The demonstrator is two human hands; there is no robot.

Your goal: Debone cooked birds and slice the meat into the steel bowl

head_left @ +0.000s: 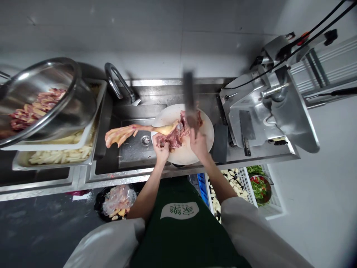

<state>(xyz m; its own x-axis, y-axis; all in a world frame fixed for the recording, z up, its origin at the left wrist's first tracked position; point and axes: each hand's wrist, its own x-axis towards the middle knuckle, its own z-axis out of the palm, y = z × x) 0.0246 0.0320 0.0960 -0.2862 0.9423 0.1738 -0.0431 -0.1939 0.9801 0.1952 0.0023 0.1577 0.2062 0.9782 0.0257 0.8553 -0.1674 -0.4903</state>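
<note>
Plain grey wall (156, 48) ahead of me, steel bench (125, 178) running along it, sink (134, 153) set into that. I've got a round white board (184, 158) over the right part of the sink, which I'd guess is so any drips end up in the basin. On it sits the poultry piece (174, 140), and my left hand (161, 149) is clamped on its near left end, probably to stop it skating around. My right hand (199, 143) is wrapped around the handle of a cleaver (189, 96), blade pointing away from me above the meat. It's so blurred that I can't tell if the edge is touching. Keeping the two hands apart like that looks like a finger-saving thing.

As for the meat: dark red, ragged, bone and torn bits showing, and it looks slippery. A pale yellow leg sticks out left past the board, ending in a webbed foot (118, 136) hanging over the basin, likely just because the board's too small for it. Off to my left, a big steel bowl (68, 121) holds chopped reddish meat (39, 108).
</note>
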